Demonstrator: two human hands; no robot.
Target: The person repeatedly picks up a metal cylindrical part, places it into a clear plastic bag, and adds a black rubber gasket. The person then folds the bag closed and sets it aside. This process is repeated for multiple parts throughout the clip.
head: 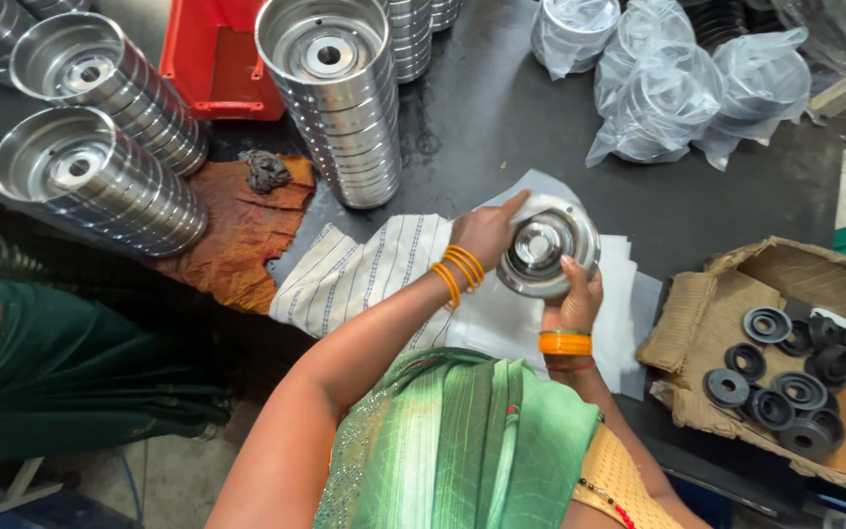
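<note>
A shiny round metal pulley disc (pixel 546 247) is held over white plastic sheets (pixel 619 294) on the dark table. My right hand (pixel 574 297) grips the disc's near rim from below. My left hand (pixel 487 230) rests on the disc's left edge, fingers reaching over its top, where a bit of white sheet lies against the rim. Both wrists wear orange bangles. A striped white cloth (pixel 364 274) lies just left of the hands.
Tall stacks of the same metal discs (pixel 340 98) (pixel 100 181) (pixel 110 88) stand at the back and left. A red bin (pixel 212 59), an orange rag (pixel 237 230), bagged discs (pixel 668 88) and a torn cardboard box (pixel 697 323) of black rubber rings (pixel 800 367) surround the hands.
</note>
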